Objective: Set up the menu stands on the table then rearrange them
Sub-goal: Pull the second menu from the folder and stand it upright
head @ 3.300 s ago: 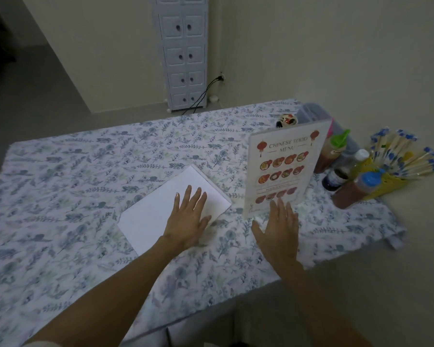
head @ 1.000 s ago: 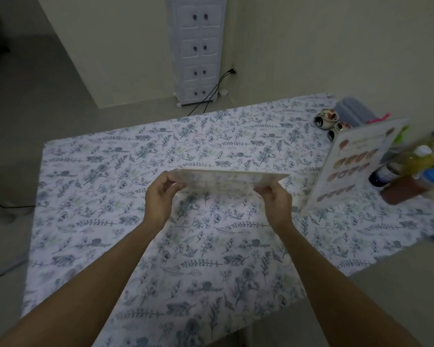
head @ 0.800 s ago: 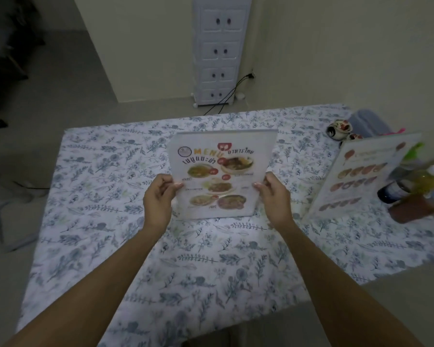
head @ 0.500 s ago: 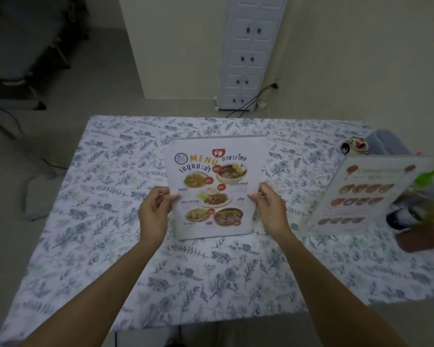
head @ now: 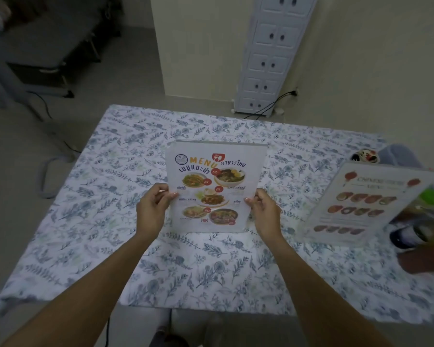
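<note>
A Thai menu stand (head: 214, 181) with food photos stands upright at the middle of the table (head: 110, 196), its bottom edge touching or just above the floral cloth. My left hand (head: 152, 210) grips its left edge and my right hand (head: 263, 212) grips its right edge, thumbs on the front. A second stand, the Chinese food menu (head: 361, 204), stands upright to the right, tilted back, with no hand on it.
Sauce bottles (head: 416, 229) crowd the table's right edge behind the Chinese menu. Small painted cups (head: 365, 156) and a grey object sit at the far right. A white drawer tower (head: 271, 53) with cables stands by the wall beyond the table.
I lifted the flat white stand off the table with both hands, turned it upright so its printed face shows, and lowered it to the table's middle. The Chinese menu stayed put.
</note>
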### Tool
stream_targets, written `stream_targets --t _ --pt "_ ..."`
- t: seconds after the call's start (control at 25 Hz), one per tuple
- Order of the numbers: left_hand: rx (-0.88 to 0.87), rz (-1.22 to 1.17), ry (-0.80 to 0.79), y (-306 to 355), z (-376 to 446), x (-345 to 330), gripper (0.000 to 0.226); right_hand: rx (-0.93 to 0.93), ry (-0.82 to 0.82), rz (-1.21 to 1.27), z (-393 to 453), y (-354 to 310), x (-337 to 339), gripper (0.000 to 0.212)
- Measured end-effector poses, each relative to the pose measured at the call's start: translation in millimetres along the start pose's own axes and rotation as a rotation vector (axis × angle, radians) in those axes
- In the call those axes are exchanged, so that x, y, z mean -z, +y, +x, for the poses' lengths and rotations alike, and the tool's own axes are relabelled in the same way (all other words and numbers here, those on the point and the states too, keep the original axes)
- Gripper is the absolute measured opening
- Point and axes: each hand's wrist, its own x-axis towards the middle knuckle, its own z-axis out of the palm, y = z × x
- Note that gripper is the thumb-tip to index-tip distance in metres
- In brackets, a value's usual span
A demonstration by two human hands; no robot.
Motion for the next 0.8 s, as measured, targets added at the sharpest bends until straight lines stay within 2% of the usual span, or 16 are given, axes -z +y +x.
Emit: stream_targets --t 0.16,0.32,0.44,0.56,0.68,0.8 --pt "-0.043 0.139 0.085 3.1 -9.2 -8.1 0.002 -0.001 -0.002 -0.044 -1.1 1.2 -0.9 0.021" --pt "-0.068 0.29 0.159 11.2 -21.4 -15.8 0.015 0.016 -0.001 -0.148 -7.5 -0.4 0.3 0.023" --pt "-0.107 0.452 0.053 12.3 -33.7 -17.5 0.046 0.049 -0.009 -0.3 -16.0 -2.8 2.8 0.023" --pt "-0.067 0.794 -0.103 6.3 -52.4 -21.3 0.073 0.084 -0.07 -0.575 -30.2 0.2 9.5 0.044" --pt "-0.11 1.093 -0.191 3.2 -76.7 -28.3 0.076 0.091 -0.141 -0.789 -46.1 12.7 15.2 0.067" --pt "-0.213 1.2 -0.328 2.1 -98.7 -42.6 0.073 0.102 -0.147 -0.912 -61.1 22.7 23.8 0.078"
